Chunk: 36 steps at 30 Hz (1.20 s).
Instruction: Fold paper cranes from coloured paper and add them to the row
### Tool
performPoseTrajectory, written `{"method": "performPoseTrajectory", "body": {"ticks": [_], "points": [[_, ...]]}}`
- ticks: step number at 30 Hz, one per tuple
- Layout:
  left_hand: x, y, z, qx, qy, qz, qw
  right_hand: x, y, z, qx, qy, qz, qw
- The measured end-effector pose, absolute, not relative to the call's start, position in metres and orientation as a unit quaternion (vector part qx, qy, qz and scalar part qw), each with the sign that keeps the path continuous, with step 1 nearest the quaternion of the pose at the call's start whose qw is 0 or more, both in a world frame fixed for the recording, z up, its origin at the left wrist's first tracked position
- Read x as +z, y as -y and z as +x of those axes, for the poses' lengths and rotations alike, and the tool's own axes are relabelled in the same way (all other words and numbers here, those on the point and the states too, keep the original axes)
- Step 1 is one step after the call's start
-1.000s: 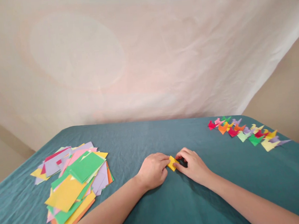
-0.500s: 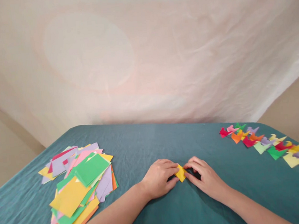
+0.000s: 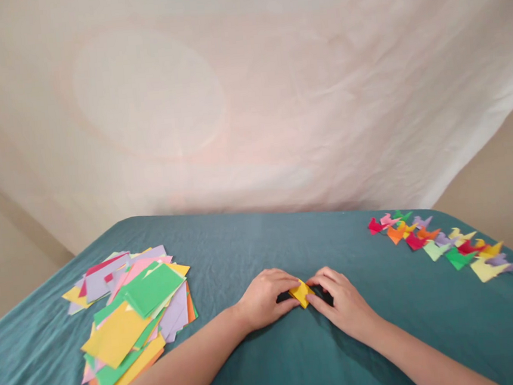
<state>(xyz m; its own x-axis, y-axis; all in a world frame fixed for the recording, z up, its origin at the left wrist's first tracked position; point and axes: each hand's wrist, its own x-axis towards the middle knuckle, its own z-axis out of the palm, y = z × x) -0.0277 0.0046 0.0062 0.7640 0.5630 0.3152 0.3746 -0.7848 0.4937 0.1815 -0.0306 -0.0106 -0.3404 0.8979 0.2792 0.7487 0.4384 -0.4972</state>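
Note:
A small folded piece of yellow origami paper [image 3: 301,294] lies low over the cloth, between my two hands. My left hand [image 3: 266,298] pinches its left side, the thumb below and the fingers along the upper edge. On the other side, my right hand [image 3: 340,299] has its thumb and index fingertips closed on the right edge and corner. The fingertips cover parts of the paper, so its full fold shape is partly hidden.
At left is a loose pile of coloured paper sheets [image 3: 155,290] in green, yellow, lilac, pink and orange. Several folded paper birds [image 3: 460,258] stand in rows at right. A teal cloth [image 3: 243,241] covers the table; a pale fabric backdrop [image 3: 266,96] hangs behind it.
The whole view has shifted slightly, so most things sit a little further left. The yellow paper has turned slightly between my fingertips; both hands keep hold of it.

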Motion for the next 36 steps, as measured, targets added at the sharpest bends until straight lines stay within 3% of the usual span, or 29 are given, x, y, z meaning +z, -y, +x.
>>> {"method": "performPoseTrajectory", "body": {"ticks": [23, 36], "points": [[0.005, -0.006, -0.029, 0.235, -0.265, 0.910, 0.217, -0.012, 0.028, 0.165, 0.149, 0.746, -0.592, 0.267], [0.010, -0.005, -0.027, 0.229, -0.252, 0.913, 0.225, -0.013, 0.026, 0.181, 0.199, 0.775, -0.520, 0.300]]}}
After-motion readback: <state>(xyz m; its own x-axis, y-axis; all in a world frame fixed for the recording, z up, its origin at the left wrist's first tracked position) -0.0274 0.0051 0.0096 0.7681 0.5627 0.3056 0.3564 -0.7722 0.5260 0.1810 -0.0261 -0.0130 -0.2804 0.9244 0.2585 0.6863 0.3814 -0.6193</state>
